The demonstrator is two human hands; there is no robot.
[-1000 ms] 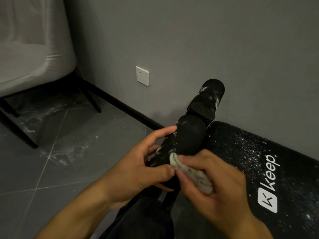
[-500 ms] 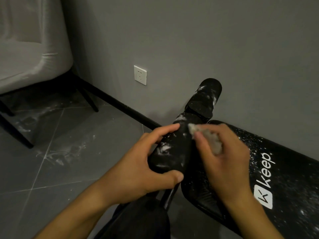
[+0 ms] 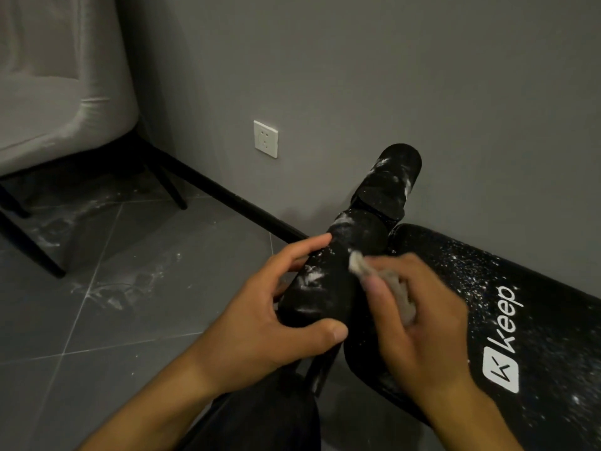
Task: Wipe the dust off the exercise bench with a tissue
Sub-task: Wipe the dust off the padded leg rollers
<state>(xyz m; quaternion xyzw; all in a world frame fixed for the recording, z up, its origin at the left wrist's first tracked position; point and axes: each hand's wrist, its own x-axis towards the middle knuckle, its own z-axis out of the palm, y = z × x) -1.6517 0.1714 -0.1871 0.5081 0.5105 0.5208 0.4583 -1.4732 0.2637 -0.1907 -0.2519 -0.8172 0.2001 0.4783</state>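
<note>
The black exercise bench pad, printed "keep" and speckled with white dust, lies at the lower right against the wall. A black foam roller of the bench stands in the middle, streaked with white dust; a second roller sits behind it. My left hand grips the near roller from the left, thumb under its lower end. My right hand holds a crumpled greyish tissue and presses it against the roller's right side. The right hand is blurred.
A grey tiled floor with white dust smears spreads to the left. A grey upholstered chair on black legs stands at the upper left. A white wall socket sits on the grey wall above a black skirting board.
My right hand with the tissue went up along the roller from its lower end, then came back down a little along its right side. My left hand kept its grip.
</note>
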